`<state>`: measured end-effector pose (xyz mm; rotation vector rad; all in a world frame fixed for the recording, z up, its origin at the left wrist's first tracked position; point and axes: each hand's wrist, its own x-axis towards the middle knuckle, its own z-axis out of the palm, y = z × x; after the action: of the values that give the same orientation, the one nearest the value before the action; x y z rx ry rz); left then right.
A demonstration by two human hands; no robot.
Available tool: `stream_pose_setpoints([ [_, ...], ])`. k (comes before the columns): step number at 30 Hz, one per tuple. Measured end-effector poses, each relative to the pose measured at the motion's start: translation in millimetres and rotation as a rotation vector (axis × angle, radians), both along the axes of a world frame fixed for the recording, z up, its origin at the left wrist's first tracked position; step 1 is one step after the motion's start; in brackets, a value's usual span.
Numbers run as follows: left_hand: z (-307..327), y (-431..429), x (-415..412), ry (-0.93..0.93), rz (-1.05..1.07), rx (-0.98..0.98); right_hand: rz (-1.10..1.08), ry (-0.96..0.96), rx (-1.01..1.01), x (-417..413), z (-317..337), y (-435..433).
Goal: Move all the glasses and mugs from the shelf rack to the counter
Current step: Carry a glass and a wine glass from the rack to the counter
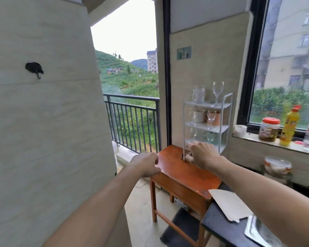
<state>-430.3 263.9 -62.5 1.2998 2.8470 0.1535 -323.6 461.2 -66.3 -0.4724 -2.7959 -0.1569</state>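
Two grips are out in front. The left grip (146,164) has loosely curled fingers and holds nothing; it is at 9 o'clock from the right grip (202,155), whose fingers curl low at the front of the white shelf rack (219,129); I cannot tell if it holds anything.

The rack stands on the wooden bench (185,175) at 12 o'clock; the dark bench (219,227), where things must go, is at 5 o'clock.

To do this well, I would take one glass by its stem, lift it straight out so it misses the shelf above, and steady the rack with the free grip.

I count five wine glasses: one on top (218,90), two in the middle, two at the bottom; three mugs: clear mug (199,94), white mug (199,115), copper mug (217,120); a pale green thing (214,139) may be a fourth.
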Motion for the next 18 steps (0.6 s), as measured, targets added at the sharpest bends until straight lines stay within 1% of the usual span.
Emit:
stream_pose_setpoints([
  [4, 7, 40, -79, -0.012, -0.082, 0.004, -0.089, 0.022, -0.016, -63, 5, 36],
  [6, 16, 64, -115, -0.012, -0.117, -0.023, -0.131, 0.029, -0.043, -87, 10, 53],
  [8, 24, 91, -145, -0.009, -0.161, -0.009, -0.174, 0.047, -0.06, -104, 13, 72],
  [12, 18, 152, -179, -0.106, -0.237, 0.051, -0.263, 0.043, -0.075, -124, 18, 117],
  [15, 8, 197, -196, -0.148, -0.313, 0.075, -0.332, 0.091, -0.139, -141, 21, 157],
  [18, 5, 245, -217, -0.192, -0.342, 0.114, -0.379, 0.144, -0.196, -162, 23, 196],
])
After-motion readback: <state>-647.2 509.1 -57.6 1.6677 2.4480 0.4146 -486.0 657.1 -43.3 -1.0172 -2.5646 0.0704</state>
